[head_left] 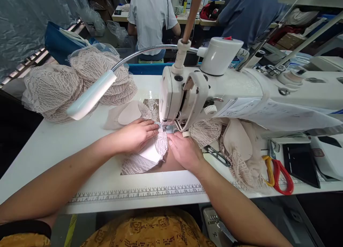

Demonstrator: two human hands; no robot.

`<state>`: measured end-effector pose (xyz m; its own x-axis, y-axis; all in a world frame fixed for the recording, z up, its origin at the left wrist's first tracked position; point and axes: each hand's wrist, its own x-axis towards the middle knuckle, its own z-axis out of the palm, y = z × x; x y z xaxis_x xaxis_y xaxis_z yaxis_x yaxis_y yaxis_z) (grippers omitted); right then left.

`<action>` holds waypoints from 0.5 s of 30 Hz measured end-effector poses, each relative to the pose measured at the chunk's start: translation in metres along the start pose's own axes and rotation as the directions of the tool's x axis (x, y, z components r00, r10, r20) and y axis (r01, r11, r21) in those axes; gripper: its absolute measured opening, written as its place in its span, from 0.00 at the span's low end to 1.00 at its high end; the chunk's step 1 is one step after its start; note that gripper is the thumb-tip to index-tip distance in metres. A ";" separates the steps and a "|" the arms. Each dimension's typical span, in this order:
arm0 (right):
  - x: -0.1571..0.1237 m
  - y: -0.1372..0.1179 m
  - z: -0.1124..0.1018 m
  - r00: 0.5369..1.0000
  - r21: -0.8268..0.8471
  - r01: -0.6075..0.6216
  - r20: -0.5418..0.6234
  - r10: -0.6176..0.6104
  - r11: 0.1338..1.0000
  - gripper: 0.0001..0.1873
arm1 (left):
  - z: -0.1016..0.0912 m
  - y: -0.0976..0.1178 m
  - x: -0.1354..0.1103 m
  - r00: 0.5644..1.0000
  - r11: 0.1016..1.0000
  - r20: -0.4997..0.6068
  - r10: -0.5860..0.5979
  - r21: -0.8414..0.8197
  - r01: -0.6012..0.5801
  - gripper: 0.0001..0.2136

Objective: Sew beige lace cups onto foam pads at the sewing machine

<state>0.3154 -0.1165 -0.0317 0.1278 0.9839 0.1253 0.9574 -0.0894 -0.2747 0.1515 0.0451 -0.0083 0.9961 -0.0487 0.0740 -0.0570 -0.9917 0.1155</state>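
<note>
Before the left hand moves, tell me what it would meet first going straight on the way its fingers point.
Most likely the presser foot, just beyond the fingertips of the left hand, which lies on the lace. Depth under the machine is hard to judge.

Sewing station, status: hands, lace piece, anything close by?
Left hand resting on lace piece; right hand at its right edge. Lace piece's upper end by the sewing machine. Dark metal tool lies right of right hand.
</note>
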 end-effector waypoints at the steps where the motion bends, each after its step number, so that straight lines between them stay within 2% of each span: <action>1: -0.001 0.001 0.000 1.000 0.010 -0.002 -0.006 0.002 1.000 0.17 | -0.001 0.004 -0.001 1.000 1.000 -0.019 -0.002 0.011 0.002 0.16; 7: -0.006 0.004 0.003 0.996 0.089 0.054 -0.079 -0.047 0.995 0.20 | 0.011 0.025 -0.004 0.991 0.999 -0.131 -0.022 -0.027 0.019 0.13; 11: -0.006 0.003 0.005 0.992 0.076 0.117 -0.065 -0.112 0.990 0.19 | 0.019 0.025 -0.004 0.988 1.000 -0.149 -0.031 -0.008 0.030 0.12; 15: -0.006 0.003 0.005 0.990 0.062 0.135 -0.044 -0.132 0.989 0.18 | 0.018 0.023 -0.005 0.988 0.999 -0.150 -0.041 -0.019 0.039 0.12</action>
<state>0.3159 -0.1219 -0.0382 0.0114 0.9792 0.2023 0.9480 0.0538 -0.3136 0.1463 0.0203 -0.0237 0.9761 0.0109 0.2170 -0.0194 -0.9903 0.1374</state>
